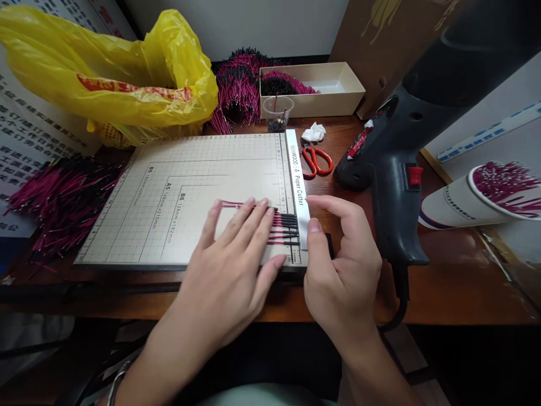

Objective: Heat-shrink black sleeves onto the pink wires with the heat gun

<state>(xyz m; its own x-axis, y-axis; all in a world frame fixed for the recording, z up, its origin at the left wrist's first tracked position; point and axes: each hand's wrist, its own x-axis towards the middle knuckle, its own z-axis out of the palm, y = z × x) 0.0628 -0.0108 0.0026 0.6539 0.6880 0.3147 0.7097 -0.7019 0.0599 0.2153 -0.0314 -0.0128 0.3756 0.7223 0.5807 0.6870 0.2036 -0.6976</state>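
A paper cutter with a printed grid lies on the desk. Several magenta wires with black ends lie side by side on it, their black ends at the white guard strip. My left hand lies flat over the wires with its fingers stretched out, hiding much of them. My right hand is at the strip's right edge, its thumb and index finger apart and its other fingers curled. Nothing shows between that thumb and index finger.
Orange-handled scissors, crumpled tissue and a clear cup stand beyond the cutter. A heat gun and paper cup are right. Wire piles, a yellow bag and a cardboard tray surround the back and left.
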